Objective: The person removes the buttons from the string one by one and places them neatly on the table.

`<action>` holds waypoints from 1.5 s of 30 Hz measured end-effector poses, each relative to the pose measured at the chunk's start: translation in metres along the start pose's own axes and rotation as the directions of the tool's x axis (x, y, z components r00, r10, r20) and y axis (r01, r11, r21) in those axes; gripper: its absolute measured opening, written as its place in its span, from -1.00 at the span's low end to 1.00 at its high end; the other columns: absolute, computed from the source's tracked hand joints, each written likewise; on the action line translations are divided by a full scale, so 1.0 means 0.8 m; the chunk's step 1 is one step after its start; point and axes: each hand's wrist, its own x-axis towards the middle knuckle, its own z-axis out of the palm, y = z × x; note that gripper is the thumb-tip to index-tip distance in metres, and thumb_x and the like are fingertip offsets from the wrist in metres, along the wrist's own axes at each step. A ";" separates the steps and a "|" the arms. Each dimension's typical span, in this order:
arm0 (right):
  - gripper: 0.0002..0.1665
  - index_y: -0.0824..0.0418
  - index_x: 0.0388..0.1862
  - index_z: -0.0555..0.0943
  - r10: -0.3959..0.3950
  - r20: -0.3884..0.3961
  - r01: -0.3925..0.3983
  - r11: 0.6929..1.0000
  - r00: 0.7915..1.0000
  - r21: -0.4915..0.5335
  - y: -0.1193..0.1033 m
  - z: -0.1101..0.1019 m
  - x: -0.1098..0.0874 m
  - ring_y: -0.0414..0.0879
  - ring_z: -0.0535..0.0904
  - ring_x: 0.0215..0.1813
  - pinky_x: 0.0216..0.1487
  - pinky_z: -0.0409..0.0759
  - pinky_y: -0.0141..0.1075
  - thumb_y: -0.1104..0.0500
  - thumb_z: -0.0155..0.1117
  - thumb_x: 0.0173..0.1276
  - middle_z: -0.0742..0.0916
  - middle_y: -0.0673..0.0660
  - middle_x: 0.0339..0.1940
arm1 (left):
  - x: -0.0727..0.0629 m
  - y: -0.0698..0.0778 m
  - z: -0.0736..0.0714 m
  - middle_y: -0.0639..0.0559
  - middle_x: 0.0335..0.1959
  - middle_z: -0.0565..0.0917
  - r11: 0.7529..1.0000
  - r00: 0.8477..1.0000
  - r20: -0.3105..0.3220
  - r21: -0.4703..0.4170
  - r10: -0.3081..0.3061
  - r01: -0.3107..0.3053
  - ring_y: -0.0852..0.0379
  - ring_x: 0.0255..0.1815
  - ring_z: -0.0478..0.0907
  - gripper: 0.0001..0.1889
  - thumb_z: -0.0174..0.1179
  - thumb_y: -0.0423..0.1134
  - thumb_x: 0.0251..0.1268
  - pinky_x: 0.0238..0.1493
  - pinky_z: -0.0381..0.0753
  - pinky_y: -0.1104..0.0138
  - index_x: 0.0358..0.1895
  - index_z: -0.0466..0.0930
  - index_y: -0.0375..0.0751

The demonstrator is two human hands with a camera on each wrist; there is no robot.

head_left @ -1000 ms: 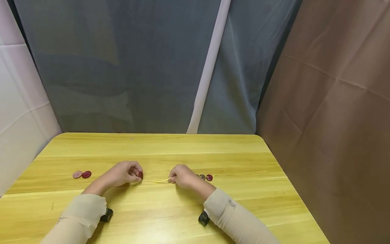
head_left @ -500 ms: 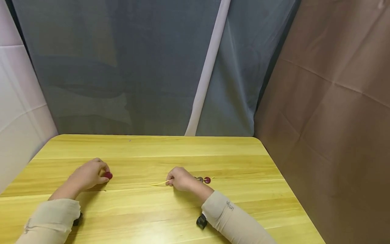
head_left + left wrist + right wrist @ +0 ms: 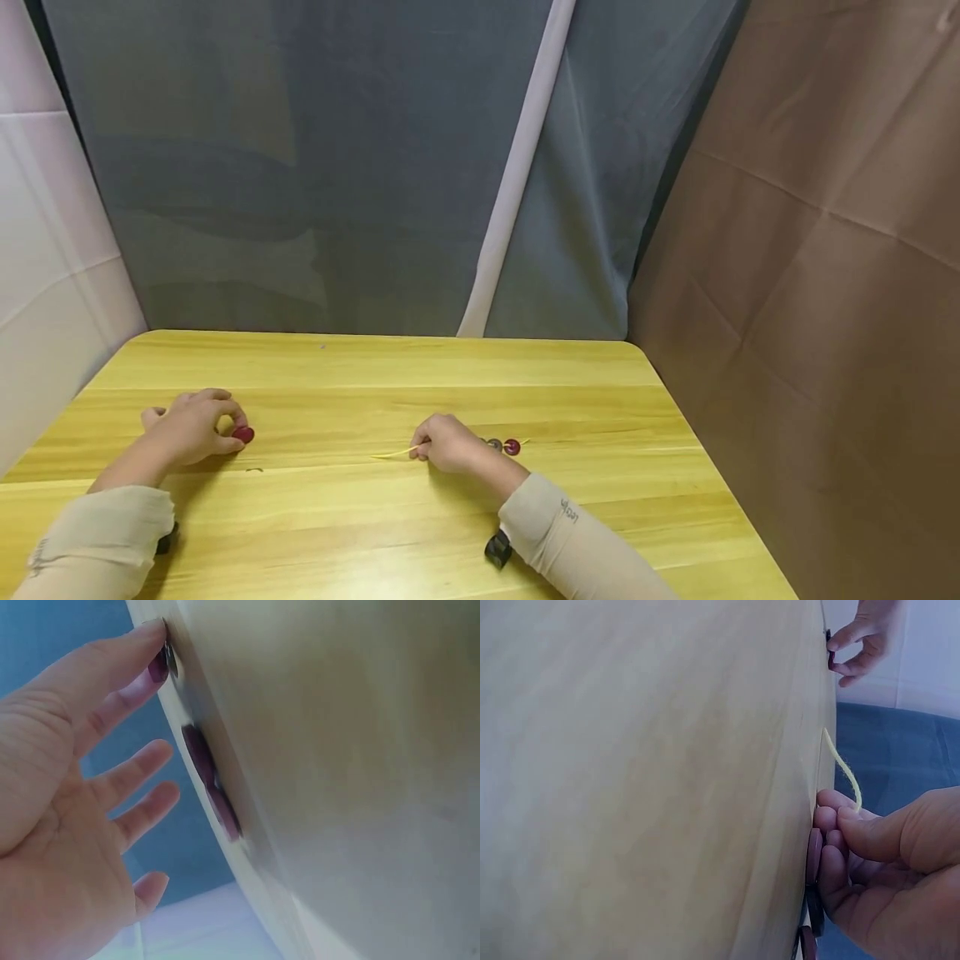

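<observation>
My left hand [image 3: 191, 429] pinches a dark red button [image 3: 243, 434] between thumb and index finger, low at the tabletop on the left. Its other fingers are spread, seen in the left wrist view. Beneath them lie two more buttons, a dark red one [image 3: 199, 754] and a pinkish one [image 3: 223, 811], which the hand hides in the head view. My right hand [image 3: 444, 442] pinches a yellow cord [image 3: 846, 771], whose free end points left. Strung along the cord, right of that hand, are a grey button [image 3: 494, 445] and a red button [image 3: 512, 447]; a pinkish button [image 3: 814, 856] sits nearest the fingers.
The yellow wooden table [image 3: 360, 533] extends beneath both arms. A small brown curved mark [image 3: 255, 469] shows near the left hand. A grey curtain [image 3: 375, 167] hangs behind the table, with brown cloth [image 3: 810, 292] at the right and white cloth [image 3: 52, 250] at the left.
My left hand has moved left with the dark red button, over to the two buttons lying there, now hidden behind it. The right hand holds the cord in nearly the same spot.
</observation>
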 end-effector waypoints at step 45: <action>-0.87 0.20 -0.24 0.75 -0.012 0.006 0.012 0.999 1.000 -0.042 -0.003 -0.007 -0.001 -0.26 0.55 -0.35 -0.36 0.50 -0.45 0.33 0.28 0.43 0.75 -0.06 -0.36 | 0.034 0.226 0.064 0.17 -0.26 0.68 0.954 0.948 0.109 -0.078 0.298 -0.291 0.16 -0.29 0.55 -0.77 0.48 -0.17 0.20 -0.17 0.34 0.03 -0.14 0.66 -0.06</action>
